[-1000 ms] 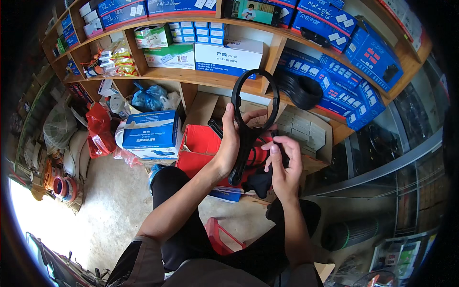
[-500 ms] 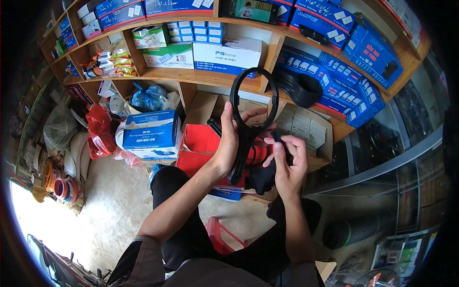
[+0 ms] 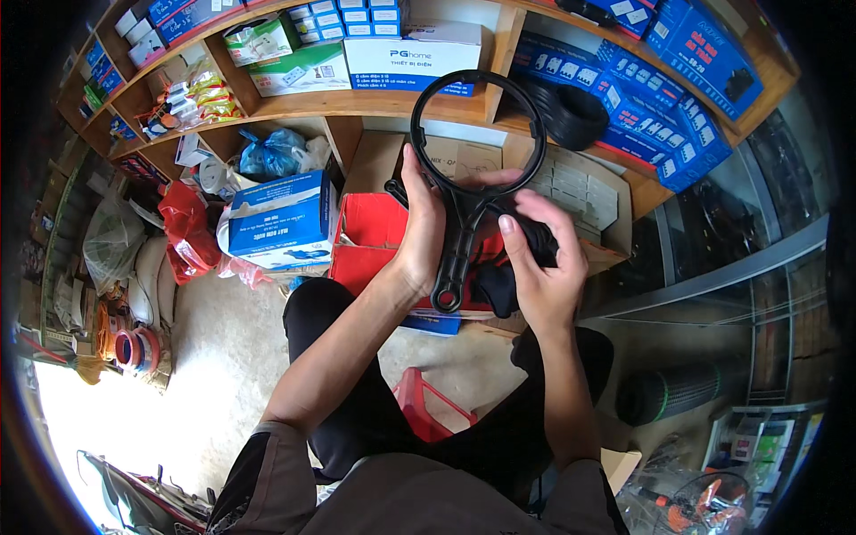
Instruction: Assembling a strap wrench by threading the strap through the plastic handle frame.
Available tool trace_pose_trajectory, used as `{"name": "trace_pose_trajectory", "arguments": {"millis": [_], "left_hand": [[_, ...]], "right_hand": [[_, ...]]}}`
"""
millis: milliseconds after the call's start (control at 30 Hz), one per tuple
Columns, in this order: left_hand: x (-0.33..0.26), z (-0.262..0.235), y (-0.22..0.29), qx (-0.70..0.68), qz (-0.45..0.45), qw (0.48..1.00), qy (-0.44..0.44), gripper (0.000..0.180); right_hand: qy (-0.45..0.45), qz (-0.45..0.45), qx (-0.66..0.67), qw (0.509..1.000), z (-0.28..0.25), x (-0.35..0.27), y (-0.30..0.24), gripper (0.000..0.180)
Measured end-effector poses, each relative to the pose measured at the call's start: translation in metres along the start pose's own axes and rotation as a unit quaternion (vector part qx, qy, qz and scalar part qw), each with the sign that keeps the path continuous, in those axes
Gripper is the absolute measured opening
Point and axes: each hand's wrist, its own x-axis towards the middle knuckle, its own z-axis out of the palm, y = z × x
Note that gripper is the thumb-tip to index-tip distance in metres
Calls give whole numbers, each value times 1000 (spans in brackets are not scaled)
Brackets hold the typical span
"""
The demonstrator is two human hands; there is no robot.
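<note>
A black plastic filter wrench (image 3: 448,252), with a large notched ring and a ribbed handle ending in a hole, stands upright in front of me. My left hand (image 3: 424,218) grips it where ring and handle meet, the fingers passing behind. Beside the left wrist a second short black handle end (image 3: 395,192) sticks out. My right hand (image 3: 551,259) is just right of the wrench, thumb and fingers bent around a soft-looking black bundle (image 3: 538,239). What kind of thing the bundle is cannot be made out. Some of it hangs below, beside the handle.
Behind the hands lies an open red box (image 3: 370,218). To its left, a blue-and-white carton (image 3: 278,218) stands near a red plastic bag (image 3: 187,227). Wooden shelves (image 3: 312,105) of boxes and a coiled black hose (image 3: 571,116) line the back. A red stool (image 3: 419,401) is below me.
The wrench's ring has turned to face me more squarely. My right hand has moved up and closer to the ring, its fingers less tightly pinched. The whole view has shifted slightly.
</note>
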Motion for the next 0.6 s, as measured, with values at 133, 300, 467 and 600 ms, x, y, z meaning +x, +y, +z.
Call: {"name": "trace_pose_trajectory", "arguments": {"millis": [133,300,467,600], "left_hand": [[-3,6,1,23,-6,999,26,127],[0,4,-2,64,-2,997,45,124],[3,-2,-8,102,-17,994,43,120],[5,6,-10,64,-10,992,104,118]], "right_hand": [[14,-40,-44,998,-5,3,-1,22],[-20,-181,-157,971,-14,8,4,34],[-62,-203,-192,958,-13,10,1,31],[-80,-182,-144,970,-11,10,1,27]]}}
